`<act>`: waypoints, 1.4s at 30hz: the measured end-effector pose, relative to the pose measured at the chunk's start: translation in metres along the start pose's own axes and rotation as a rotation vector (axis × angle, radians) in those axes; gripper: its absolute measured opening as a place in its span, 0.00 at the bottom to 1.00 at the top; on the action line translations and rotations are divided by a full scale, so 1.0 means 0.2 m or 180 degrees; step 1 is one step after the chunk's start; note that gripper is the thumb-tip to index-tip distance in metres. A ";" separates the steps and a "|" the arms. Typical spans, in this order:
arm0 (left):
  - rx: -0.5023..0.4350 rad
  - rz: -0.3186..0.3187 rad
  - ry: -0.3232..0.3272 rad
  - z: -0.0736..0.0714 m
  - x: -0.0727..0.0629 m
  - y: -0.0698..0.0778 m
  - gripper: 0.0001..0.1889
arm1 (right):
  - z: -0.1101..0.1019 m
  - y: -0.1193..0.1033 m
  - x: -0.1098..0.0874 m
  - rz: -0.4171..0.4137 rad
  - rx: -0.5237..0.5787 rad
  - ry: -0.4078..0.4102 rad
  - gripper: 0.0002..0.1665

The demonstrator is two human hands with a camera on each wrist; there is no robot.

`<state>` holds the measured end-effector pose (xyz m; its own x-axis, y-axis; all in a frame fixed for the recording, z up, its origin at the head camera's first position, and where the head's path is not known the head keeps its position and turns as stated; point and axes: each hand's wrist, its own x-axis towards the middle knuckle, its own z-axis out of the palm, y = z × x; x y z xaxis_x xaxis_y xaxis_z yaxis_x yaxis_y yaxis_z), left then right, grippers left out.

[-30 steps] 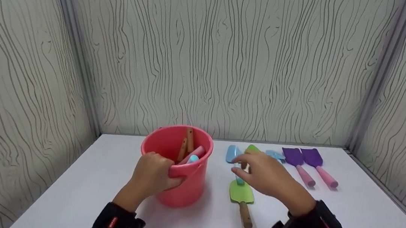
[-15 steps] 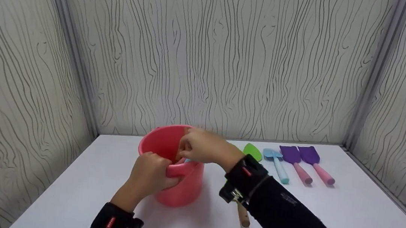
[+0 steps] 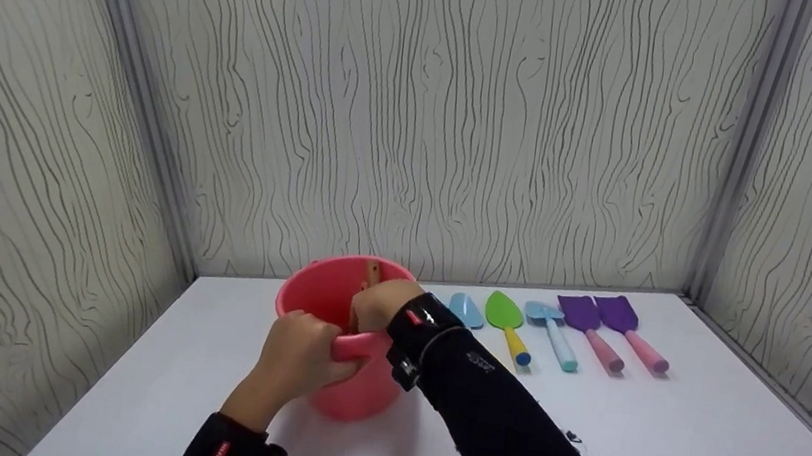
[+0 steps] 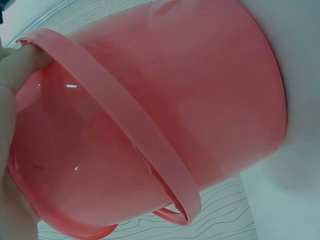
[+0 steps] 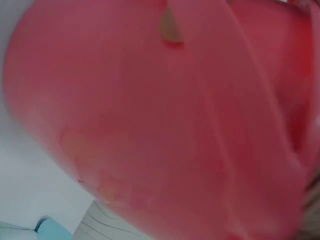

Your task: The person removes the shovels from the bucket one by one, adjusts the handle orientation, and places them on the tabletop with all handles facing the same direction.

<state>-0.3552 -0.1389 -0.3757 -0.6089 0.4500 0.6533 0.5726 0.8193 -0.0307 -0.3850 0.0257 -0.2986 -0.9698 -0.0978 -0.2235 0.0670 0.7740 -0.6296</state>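
My left hand (image 3: 299, 349) grips the near rim of a pink bucket (image 3: 351, 392), thumb on the outside. In the left wrist view the bucket's strap handle (image 4: 120, 107) hangs across its side, close to the thumb. My right hand (image 3: 383, 305) reaches down over the rim into the bucket, its fingers mostly hidden, so whether they hold anything does not show. Beside them inside the bucket stands a wooden handle (image 3: 372, 273). The right wrist view is filled mainly by the bucket's wall (image 5: 125, 110).
Right of the bucket, toy shovels lie in a row on the white table (image 3: 715, 442): a light blue one (image 3: 467, 310), a green one with a yellow handle (image 3: 505, 310), another light blue one (image 3: 558, 342) and two purple-and-pink ones (image 3: 580, 312). Patterned walls (image 3: 463, 113) enclose the table.
My right hand has moved left from above the shovels into the bucket and sunk lower. My sleeve now covers where the green shovel with the wooden handle lay. The left hand keeps its grip.
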 end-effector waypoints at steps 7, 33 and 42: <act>0.0020 0.0045 0.0018 0.00 0.00 0.00 0.24 | 0.04 -0.01 0.03 0.0220 0.0025 0.0147 0.05; 0.0018 0.0144 0.0024 -0.01 -0.01 -0.02 0.20 | -0.47 0.15 -0.10 -0.2030 -0.1892 0.0056 0.20; 0.0071 0.0094 0.0074 -0.01 -0.01 -0.01 0.21 | -0.62 0.41 -0.23 -0.1895 -0.2117 0.0605 0.28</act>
<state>-0.3542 -0.1423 -0.3758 -0.5789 0.4660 0.6691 0.5776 0.8136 -0.0668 -0.3637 0.1711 -0.2464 -0.8270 -0.5376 0.1644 -0.5489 0.8354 -0.0295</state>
